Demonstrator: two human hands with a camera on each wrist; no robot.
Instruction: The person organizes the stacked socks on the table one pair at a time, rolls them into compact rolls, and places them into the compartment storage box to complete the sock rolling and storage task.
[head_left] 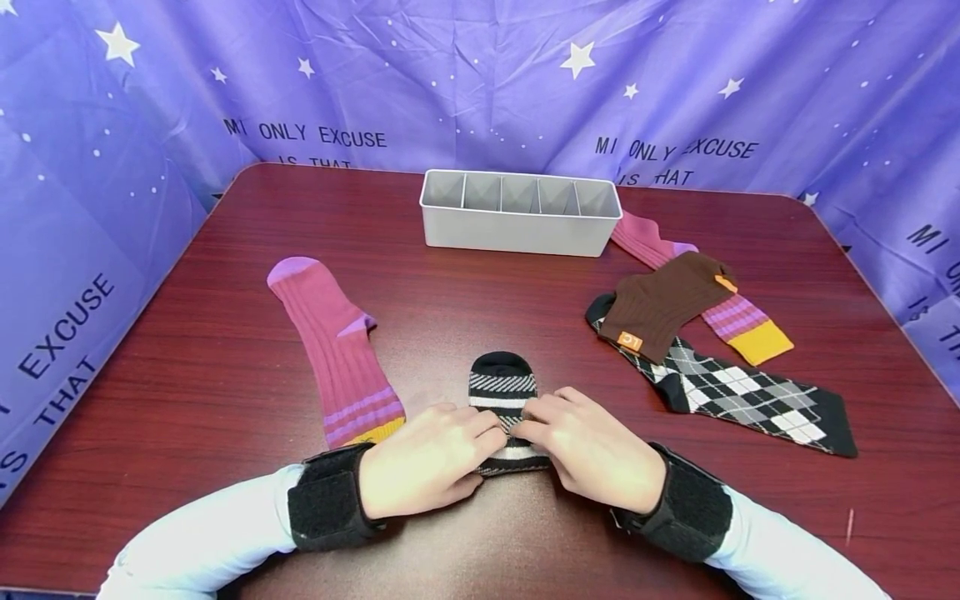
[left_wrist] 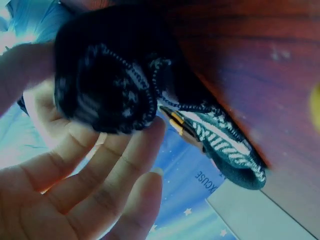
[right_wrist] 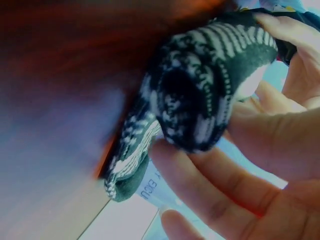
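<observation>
A black sock with white and grey stripes [head_left: 502, 385] lies in front of me, its black toe pointing away. The near part is folded over toward the toe. My left hand [head_left: 431, 462] pinches the left side of that fold between thumb and fingers, and my right hand [head_left: 600, 454] pinches the right side. In the left wrist view the folded sock [left_wrist: 107, 55] shows a dark rounded loop beside the fingers. The right wrist view shows the sock's fold [right_wrist: 200, 90] between thumb and fingers, with the toe end flat on the table beyond.
Left of my hands lies a pink sock [head_left: 330, 342] with a yellow cuff. On the right, a brown sock [head_left: 660, 300] overlaps an argyle sock [head_left: 757, 396] and another pink sock [head_left: 645, 237]. A light grey divided box [head_left: 517, 233] stands at the table's back.
</observation>
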